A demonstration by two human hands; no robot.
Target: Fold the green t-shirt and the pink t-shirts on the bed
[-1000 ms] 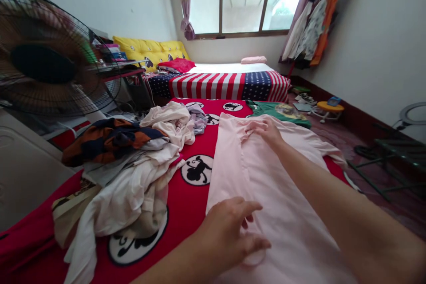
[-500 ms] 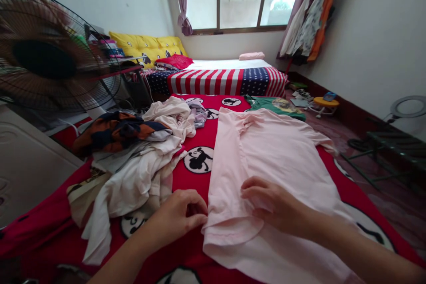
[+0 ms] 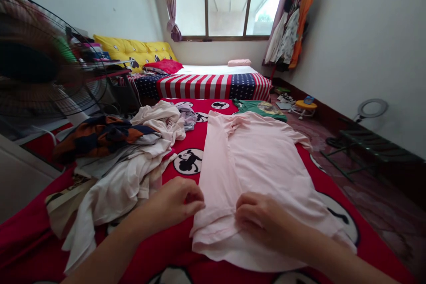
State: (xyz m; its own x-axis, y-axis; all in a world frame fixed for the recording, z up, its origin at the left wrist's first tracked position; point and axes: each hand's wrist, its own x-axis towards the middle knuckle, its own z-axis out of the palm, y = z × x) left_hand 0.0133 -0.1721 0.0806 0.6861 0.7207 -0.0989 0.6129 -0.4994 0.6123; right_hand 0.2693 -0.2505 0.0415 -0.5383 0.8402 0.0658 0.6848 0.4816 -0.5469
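A pale pink shirt (image 3: 266, 155) lies spread on the red bedspread, its left side and sleeve folded inward in a long strip. At the strip's left edge is my left hand (image 3: 178, 199), fingers bent, with a gap between thumb and fingertips; nothing shows in it. My right hand (image 3: 262, 217) rests on the lower part of the shirt, its fingers curled down onto the folded sleeve's inner edge. The fingertips are partly hidden, but cloth bunches at them. Below both hands the shirt's hem lies loosely on the bedspread.
To the left is a heap of crumpled clothes (image 3: 133, 164). A green shirt (image 3: 256, 107) lies beyond the pink one on the red bedspread (image 3: 156, 248). A fan (image 3: 43, 66) stands at far left. On the right floor are a dark green rack-like stool (image 3: 369, 146) and a yellow stool (image 3: 305, 105).
My right hand has come down onto the folded sleeve and its fingers have curled in. My left hand stays by the shirt's left edge. The whole view has shifted to the right.
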